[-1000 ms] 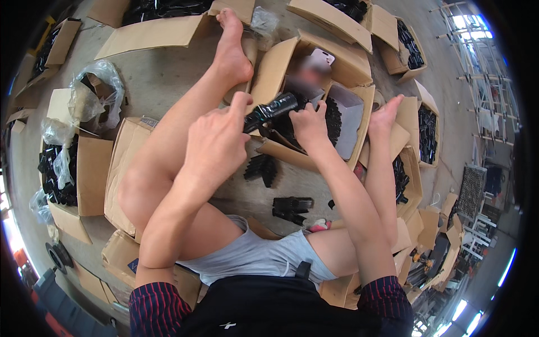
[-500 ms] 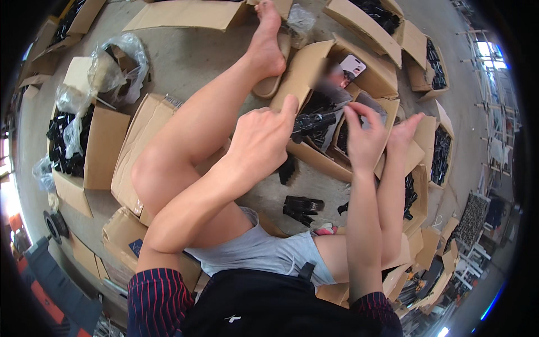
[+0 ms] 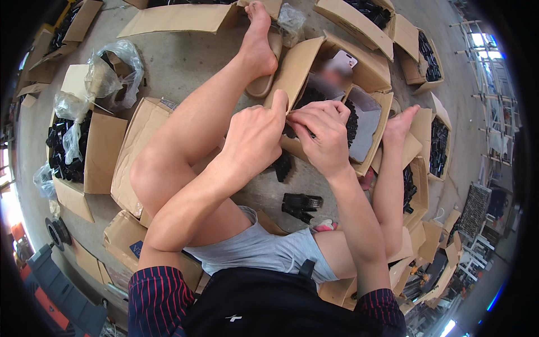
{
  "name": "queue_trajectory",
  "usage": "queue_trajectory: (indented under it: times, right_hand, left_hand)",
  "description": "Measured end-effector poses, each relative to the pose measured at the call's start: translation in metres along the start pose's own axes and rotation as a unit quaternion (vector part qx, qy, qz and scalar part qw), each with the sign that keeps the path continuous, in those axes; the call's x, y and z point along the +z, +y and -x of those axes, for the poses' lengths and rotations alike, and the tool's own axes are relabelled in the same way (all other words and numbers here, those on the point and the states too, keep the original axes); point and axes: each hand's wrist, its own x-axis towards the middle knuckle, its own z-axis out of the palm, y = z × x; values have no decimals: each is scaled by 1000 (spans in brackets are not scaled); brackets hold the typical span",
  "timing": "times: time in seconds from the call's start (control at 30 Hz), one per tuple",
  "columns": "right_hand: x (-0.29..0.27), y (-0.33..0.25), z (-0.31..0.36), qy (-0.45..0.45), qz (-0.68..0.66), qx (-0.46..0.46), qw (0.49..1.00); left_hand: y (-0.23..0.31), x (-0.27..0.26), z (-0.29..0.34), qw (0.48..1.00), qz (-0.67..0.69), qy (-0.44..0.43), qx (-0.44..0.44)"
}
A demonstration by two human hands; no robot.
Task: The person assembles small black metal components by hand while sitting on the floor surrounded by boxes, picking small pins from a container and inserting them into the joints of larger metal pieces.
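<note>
Both my hands meet above the open carton (image 3: 297, 67) between my legs. My left hand (image 3: 252, 135) is closed in a fist with its thumb raised, around a black plastic part (image 3: 289, 131) that mostly hides behind the fingers. Close against that thumb, my right hand (image 3: 323, 132) is pinched; whatever sits between its fingertips is too small or covered to make out. Black ribbed parts (image 3: 351, 126) lie inside the carton, beside a smaller lined box (image 3: 366, 115). A phone (image 3: 343, 58) rests at the carton's far side.
On the floor below my hands lie several black plastic parts (image 3: 302, 206). A carton of black parts with clear plastic bags (image 3: 104, 149) stands left. More filled cartons (image 3: 439, 140) line the right side. A slipper (image 3: 263, 81) lies by my left foot.
My right hand has moved left from over the smaller box to my left thumb, its fingers now pinched there. The black part, plainly visible before, is now mostly covered.
</note>
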Motion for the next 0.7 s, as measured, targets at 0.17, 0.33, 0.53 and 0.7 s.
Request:
queue_trajectory:
  times: [0.17,0.33,0.53,0.7]
  right_hand:
    - [2,-1,-1,-23,4,-4,1000]
    - [1,-2,-1,-21,21,-3,1000]
    - [-2,-8,-4,-23,18,37,999]
    - [-1,-4,0,-17,11,35,999]
  left_hand:
    - [-1,1,2,1000,-4,-7,-14]
    - [0,0,1,1000,-8,-3,-10]
    - [-1,-1,1,1000,3,10,7]
    - [0,0,0,999,5,23,22]
